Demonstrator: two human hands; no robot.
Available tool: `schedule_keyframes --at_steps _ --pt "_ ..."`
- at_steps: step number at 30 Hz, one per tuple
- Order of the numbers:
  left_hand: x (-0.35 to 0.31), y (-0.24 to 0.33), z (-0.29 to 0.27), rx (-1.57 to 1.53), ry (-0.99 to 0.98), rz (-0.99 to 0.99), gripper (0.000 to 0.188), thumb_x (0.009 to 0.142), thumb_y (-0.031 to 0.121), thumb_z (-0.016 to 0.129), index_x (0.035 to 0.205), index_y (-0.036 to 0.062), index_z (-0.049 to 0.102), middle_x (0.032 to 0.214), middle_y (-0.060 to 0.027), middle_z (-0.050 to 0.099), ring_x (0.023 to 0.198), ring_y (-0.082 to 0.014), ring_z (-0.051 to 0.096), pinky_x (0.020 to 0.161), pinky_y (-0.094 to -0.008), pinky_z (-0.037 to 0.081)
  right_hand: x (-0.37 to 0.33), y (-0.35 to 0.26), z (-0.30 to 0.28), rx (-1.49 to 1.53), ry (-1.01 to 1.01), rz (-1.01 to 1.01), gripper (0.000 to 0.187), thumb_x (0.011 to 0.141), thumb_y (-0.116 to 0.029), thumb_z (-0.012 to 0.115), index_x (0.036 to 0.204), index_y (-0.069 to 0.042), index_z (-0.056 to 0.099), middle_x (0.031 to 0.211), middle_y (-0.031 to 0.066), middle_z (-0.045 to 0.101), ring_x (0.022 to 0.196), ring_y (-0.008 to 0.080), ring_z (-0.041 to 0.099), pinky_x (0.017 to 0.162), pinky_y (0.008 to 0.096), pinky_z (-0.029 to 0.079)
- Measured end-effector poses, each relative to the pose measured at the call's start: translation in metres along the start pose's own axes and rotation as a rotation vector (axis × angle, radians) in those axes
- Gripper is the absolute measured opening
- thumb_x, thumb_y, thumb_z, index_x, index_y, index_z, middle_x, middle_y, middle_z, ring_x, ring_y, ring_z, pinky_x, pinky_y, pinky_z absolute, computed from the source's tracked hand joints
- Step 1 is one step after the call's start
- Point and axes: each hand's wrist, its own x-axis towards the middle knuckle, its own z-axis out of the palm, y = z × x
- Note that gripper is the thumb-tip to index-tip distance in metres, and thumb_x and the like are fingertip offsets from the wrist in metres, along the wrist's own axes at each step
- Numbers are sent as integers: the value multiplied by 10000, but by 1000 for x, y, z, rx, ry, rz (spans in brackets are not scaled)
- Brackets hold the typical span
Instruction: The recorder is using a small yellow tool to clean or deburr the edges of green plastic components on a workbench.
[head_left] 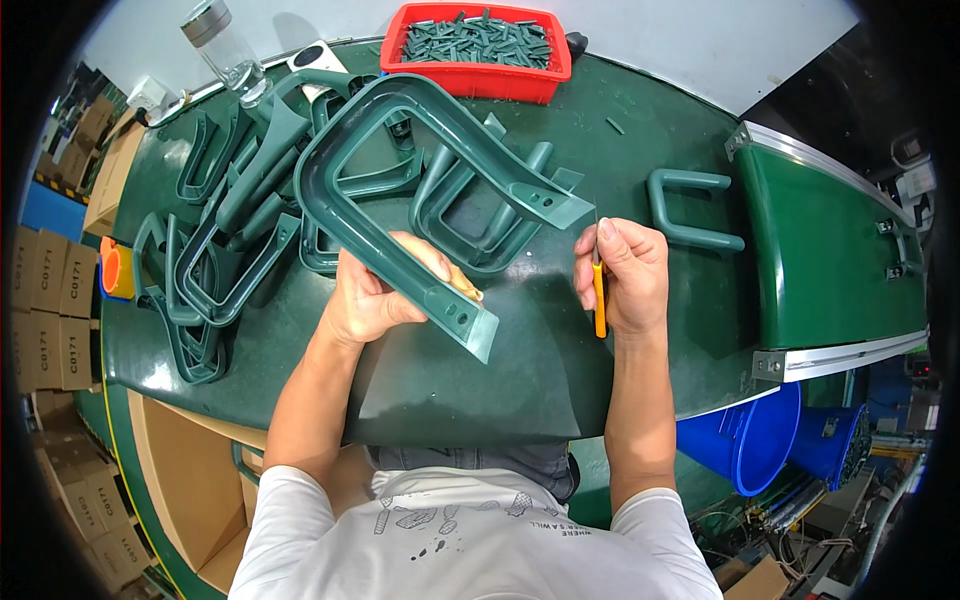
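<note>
Left hand (pixel 375 295) grips one leg of a green U-shaped part (pixel 370 240), thumb on the near side, fingers on the other. Part is up above the middle of the worktop (pixel 460 400); long axis diagonal, closed bend toward far-left corner, both flat-tipped ends toward near right. Right hand (pixel 635 275) pinches an orange-handled knife (pixel 600 305), thin blade toward far edge, beside the part's farther tip. Red bin (pixel 480 84) at far edge.
</note>
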Motion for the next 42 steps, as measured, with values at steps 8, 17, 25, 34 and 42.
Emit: schedule_keyframes --at_steps 8,17,25,34,42 --pt "2 9 12 95 170 -109 433 706 255 816 939 -50 615 880 -173 682 833 -251 683 723 -327 552 -4 4 -8 -282 -52 -152 257 907 -170 591 746 21 654 555 65 592 413 92 514 403 208 402" --pt "9 32 18 282 226 105 271 656 -62 720 920 -22 670 876 -109 701 782 -174 668 688 -299 539 7 16 -8 -31 143 -239 310 971 -248 500 852 29 568 593 48 517 458 108 468 415 224 364" --pt "-88 149 8 993 572 331 281 737 2 731 1004 -10 645 875 -91 683 762 -130 636 691 -256 504 22 40 -38 -78 312 -197 275 990 -176 449 1117 61 506 709 23 444 621 94 412 541 217 338" --pt "-413 181 -54 1385 2051 275 133 856 90 660 927 -2 596 813 -64 625 633 -136 562 537 -272 469 27 39 -43 -141 423 -176 293 988 -240 464 1120 16 518 687 49 443 608 136 417 536 233 347" --pt "-533 84 -27 1526 1467 -1669 201 722 162 666 871 27 661 873 -198 666 845 -359 649 761 -427 524 29 46 -56 -167 527 -167 299 993 -233 444 1129 26 511 653 29 396 585 123 373 527 237 299"
